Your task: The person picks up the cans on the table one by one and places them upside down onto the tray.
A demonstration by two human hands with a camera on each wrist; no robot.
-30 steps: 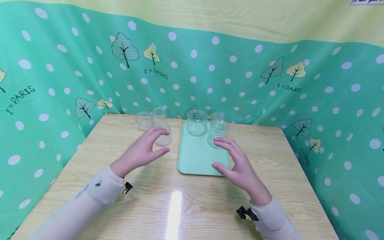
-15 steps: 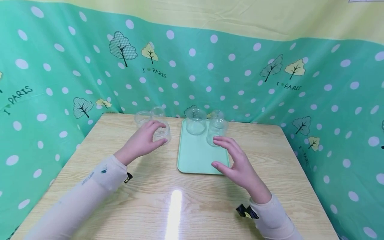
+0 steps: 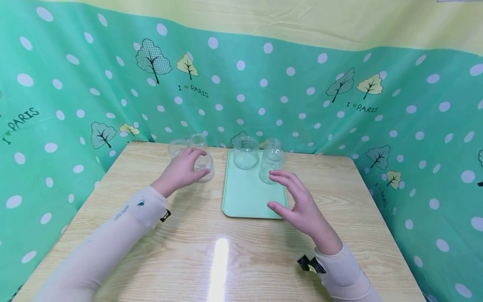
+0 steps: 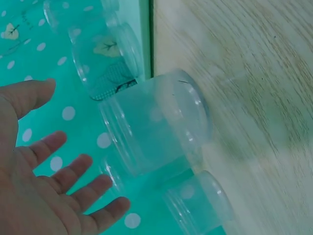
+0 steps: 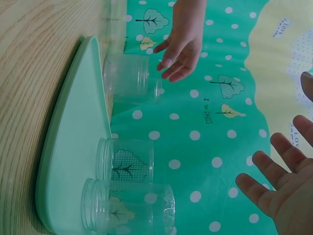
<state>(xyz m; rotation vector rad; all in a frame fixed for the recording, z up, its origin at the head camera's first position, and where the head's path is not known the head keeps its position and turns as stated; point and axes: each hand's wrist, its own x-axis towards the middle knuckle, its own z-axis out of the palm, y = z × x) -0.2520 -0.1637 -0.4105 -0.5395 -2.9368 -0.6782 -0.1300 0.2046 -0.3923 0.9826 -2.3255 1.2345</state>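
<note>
My left hand, fingers and thumb spread, hovers beside the mouth of a clear plastic jar standing left of the tray. In the left wrist view a gap shows between those fingers and the jar, whose threaded mouth faces up. Two more clear jars stand behind it, partly hidden by the hand. On the light green tray are a wide clear jar and a taller one, both with threaded mouths down, plus another behind. My right hand hangs above the tray's right front corner, fingers apart, holding nothing.
The wooden table reaches toward me from the tray. A green dotted cloth hangs right behind the table's back edge and along both sides. Jars on the tray stand close to that back edge.
My left hand has moved a little forward and left, coming closer around the front left jar's mouth. The right hand has barely moved. The head view has shifted slightly.
</note>
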